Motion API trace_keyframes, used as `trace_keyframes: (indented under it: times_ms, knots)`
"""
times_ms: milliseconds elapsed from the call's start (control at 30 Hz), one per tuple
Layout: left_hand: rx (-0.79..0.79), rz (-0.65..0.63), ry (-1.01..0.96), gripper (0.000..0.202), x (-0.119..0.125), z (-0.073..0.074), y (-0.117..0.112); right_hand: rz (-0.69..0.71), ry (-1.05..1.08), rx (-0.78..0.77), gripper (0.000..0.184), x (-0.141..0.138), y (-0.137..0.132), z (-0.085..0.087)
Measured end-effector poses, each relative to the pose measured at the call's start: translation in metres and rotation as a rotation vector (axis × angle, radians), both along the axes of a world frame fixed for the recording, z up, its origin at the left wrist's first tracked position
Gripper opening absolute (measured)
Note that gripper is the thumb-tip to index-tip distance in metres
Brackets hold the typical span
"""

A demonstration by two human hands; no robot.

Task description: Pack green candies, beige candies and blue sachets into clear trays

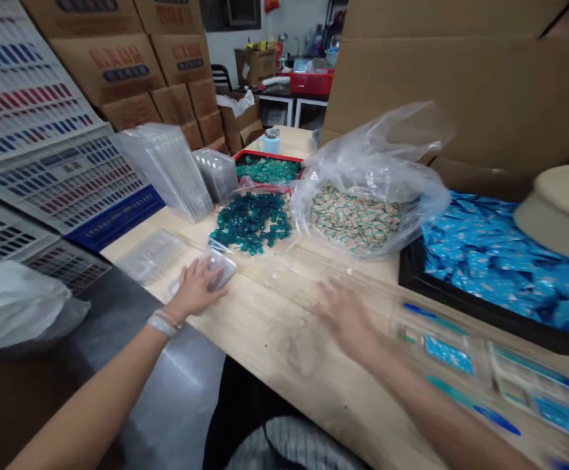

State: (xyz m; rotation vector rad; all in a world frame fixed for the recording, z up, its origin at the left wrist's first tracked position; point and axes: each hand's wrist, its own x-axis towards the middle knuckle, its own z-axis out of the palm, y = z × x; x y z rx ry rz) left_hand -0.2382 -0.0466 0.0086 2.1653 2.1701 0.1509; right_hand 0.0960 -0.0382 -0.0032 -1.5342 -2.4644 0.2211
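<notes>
Cardboard cartons (pixel 110 65), red-blue lettering, unreadable; left hand (pixel 196 287) on clear plastic tray (pixel 223 269).

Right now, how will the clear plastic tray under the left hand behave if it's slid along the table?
The clear plastic tray looks thin-walled, so it is probably light and slightly flexible. Its flat shape suggests it would slide rather than roll on the smooth-looking wooden table. Under the left hand, hard pressure might dent or flex it.
</notes>
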Motion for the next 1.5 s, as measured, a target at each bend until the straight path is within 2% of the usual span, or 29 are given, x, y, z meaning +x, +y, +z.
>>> trace_keyframes:
  times_ms: [100, 167, 233, 333, 400, 433, 500, 600, 667, 767, 867, 933, 1033, 1100, 1167, 1233, 1300, 1333, 1400, 1433, 1500]
  knots:
    - [-0.031, -0.058, -0.010, 0.054, -0.018, -0.015, 0.001, 0.056, -0.116, -0.059, 0.063, -0.051, -0.004, -0.005]
    - [-0.043, -0.124, -0.040, 0.049, -0.022, -0.015, 0.002, 0.086, -0.178, -0.108, 0.060, -0.062, -0.001, -0.014]
    - [-0.057, -0.188, -0.075, 0.045, -0.025, -0.011, 0.002, 0.114, -0.228, -0.122, 0.057, -0.046, -0.001, -0.024]
    - [-0.056, -0.209, -0.114, 0.041, -0.030, -0.005, 0.003, 0.202, -0.286, -0.073, 0.056, 0.003, -0.002, -0.031]
    - [-0.056, -0.194, -0.135, 0.039, -0.034, -0.004, 0.003, 0.249, -0.318, -0.028, 0.056, 0.024, 0.004, -0.028]
    - [-0.058, -0.185, -0.145, 0.039, -0.035, -0.005, 0.003, 0.263, -0.317, -0.004, 0.056, 0.026, 0.007, -0.023]
    - [-0.064, -0.175, -0.164, 0.039, -0.039, -0.007, 0.004, 0.302, -0.275, 0.013, 0.053, 0.007, 0.014, -0.007]
    - [-0.064, -0.176, -0.164, 0.038, -0.042, -0.010, 0.004, 0.466, -0.107, -0.073, 0.043, -0.060, 0.011, 0.017]
    - [-0.053, -0.178, -0.144, 0.037, -0.040, -0.013, 0.003, 0.548, 0.036, -0.116, 0.038, -0.105, -0.001, 0.025]
    - [0.002, -0.146, -0.097, 0.031, -0.026, -0.020, 0.002, 0.547, 0.186, -0.136, 0.037, -0.142, -0.022, 0.019]
    - [0.026, -0.129, -0.061, 0.019, -0.011, -0.022, 0.006, 0.451, 0.224, -0.116, 0.033, -0.139, -0.029, 0.004]
    - [-0.014, -0.118, -0.079, 0.019, -0.010, -0.012, 0.011, 0.398, 0.227, -0.095, 0.030, -0.127, -0.020, -0.001]
    - [0.016, -0.040, -0.191, 0.018, -0.016, 0.020, 0.012, 0.308, 0.285, -0.054, 0.029, -0.117, 0.001, 0.005]
    - [0.105, -0.016, -0.258, 0.018, -0.010, 0.041, -0.002, 0.230, 0.377, -0.036, 0.036, -0.117, 0.010, 0.013]
    - [0.114, -0.101, -0.293, 0.017, 0.013, 0.046, -0.026, 0.203, 0.485, -0.049, 0.044, -0.116, 0.008, 0.016]
    - [0.020, -0.243, -0.317, 0.016, 0.045, 0.035, -0.049, 0.223, 0.528, -0.083, 0.042, -0.111, 0.002, 0.011]
    - [-0.072, -0.285, -0.345, 0.020, 0.068, 0.017, -0.060, 0.232, 0.461, -0.092, 0.036, -0.105, -0.004, 0.000]
    - [-0.086, -0.303, -0.368, 0.021, 0.070, 0.010, -0.059, 0.220, 0.408, -0.076, 0.033, -0.102, -0.005, -0.006]
    - [-0.025, -0.259, -0.382, 0.024, 0.056, 0.002, -0.048, 0.189, 0.318, -0.009, 0.030, -0.104, -0.006, -0.014]
    - [0.032, -0.187, -0.360, 0.027, 0.040, 0.001, -0.039, 0.203, 0.291, 0.021, 0.030, -0.109, -0.007, -0.016]
    - [0.089, -0.018, -0.228, 0.038, 0.004, 0.001, -0.021, 0.325, 0.243, 0.036, 0.032, -0.125, -0.012, -0.016]
